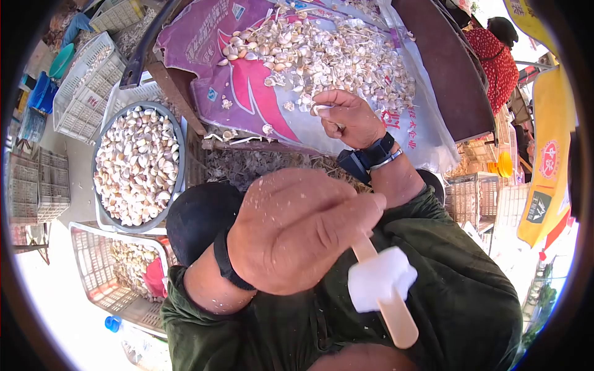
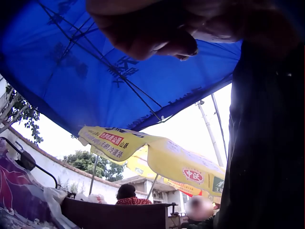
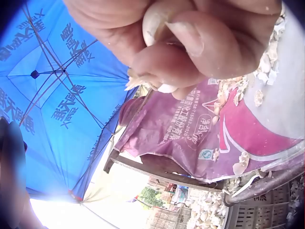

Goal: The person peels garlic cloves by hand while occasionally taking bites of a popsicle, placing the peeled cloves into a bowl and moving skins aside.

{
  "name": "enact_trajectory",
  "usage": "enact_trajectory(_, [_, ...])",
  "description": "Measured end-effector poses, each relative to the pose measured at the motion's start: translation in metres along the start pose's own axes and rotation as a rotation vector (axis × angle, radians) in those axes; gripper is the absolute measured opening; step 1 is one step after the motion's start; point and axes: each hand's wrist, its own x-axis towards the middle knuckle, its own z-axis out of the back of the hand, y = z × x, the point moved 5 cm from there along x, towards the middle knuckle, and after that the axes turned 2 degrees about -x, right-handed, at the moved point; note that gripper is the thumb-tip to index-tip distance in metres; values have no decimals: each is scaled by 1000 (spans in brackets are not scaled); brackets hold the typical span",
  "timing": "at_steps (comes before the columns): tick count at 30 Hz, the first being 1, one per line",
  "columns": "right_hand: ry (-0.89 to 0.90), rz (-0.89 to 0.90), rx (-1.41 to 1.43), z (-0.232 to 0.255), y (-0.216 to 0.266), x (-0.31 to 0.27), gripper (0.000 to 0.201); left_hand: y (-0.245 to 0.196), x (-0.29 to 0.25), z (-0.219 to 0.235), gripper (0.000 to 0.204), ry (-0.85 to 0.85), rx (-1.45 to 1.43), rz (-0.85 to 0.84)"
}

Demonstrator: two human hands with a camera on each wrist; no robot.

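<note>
In the head view my left hand (image 1: 297, 232) is close to the camera over my lap, thumb and fingers pinching one end of a flat wooden ice-cream stick (image 1: 399, 324). A white lump of ice cream (image 1: 378, 278) sits partway along the stick, whose rounded end points down. The left wrist view shows only that hand's dark fingers (image 2: 171, 43) at the top. Above the table's near side, my right hand (image 1: 352, 120) pinches a garlic clove (image 3: 155, 23), clearest in the right wrist view. Bits of papery skin (image 3: 136, 81) stick out beneath those fingers. Peeled-off skins and cloves (image 1: 340, 55) lie heaped beyond it.
Purple and pink plastic sacking (image 1: 247, 114) covers the table. At left, a round tub (image 1: 180, 167) brims with garlic cloves, above a crate (image 1: 90, 263) holding more. Other crates (image 1: 83, 93) stand behind. A person in red (image 1: 492, 62) is beyond the table's dark side board (image 1: 442, 74).
</note>
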Motion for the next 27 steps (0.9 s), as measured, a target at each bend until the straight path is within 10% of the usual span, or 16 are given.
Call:
enact_trajectory(3, [-135,-24,0,-7,2,-4,25,40,-18,-6,19,-221,-445,429])
enact_trajectory(11, [-108,-68,-10,-7,-14,-7,24,62,-29,-17,29,-216,-887,560])
enact_trajectory(17, [-120,-78,-78,-8,-16,-9,26,49,-22,-16,36,-106,-880,483])
enact_trajectory(27, [-32,-64,-56,-21,-16,-16,25,-52,1,-23,24,26,-1007,-236])
